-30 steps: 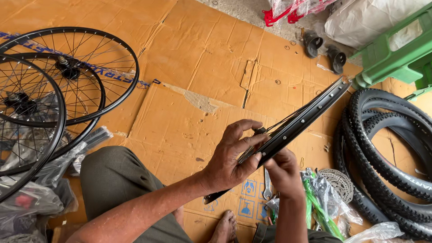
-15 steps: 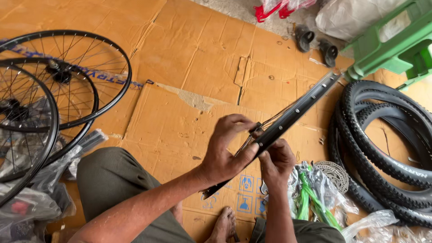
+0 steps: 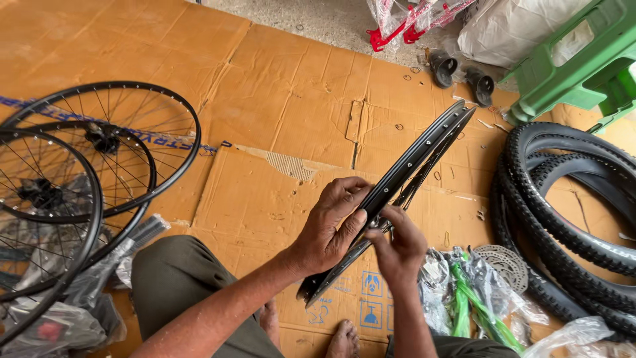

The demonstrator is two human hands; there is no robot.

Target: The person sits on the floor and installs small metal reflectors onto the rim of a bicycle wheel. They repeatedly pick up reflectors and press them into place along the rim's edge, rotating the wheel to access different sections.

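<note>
Left hand (image 3: 331, 229): fingers wrapped around one black rim (image 3: 404, 176)
Right hand (image 3: 397, 245): fingers pinching that rim
Spoked wheels (image 3: 99, 152): three
Tyres (image 3: 570, 212): two

Bare forearms, no sleeves in view, olive-green trousers (image 3: 179, 285), bare feet (image 3: 341, 339), no gloves, seemingly no rings

Rim (image 3: 397, 185): middle hidden under left hand (image 3: 331, 229) | small part pinched by right hand (image 3: 397, 248): too small to tell | wheels (image 3: 99, 152): cut off at 9 o'clock | tyres (image 3: 570, 199): cut off at 3 o'clock | green stool (image 3: 583, 59): cut off at 2 o'clock
</note>
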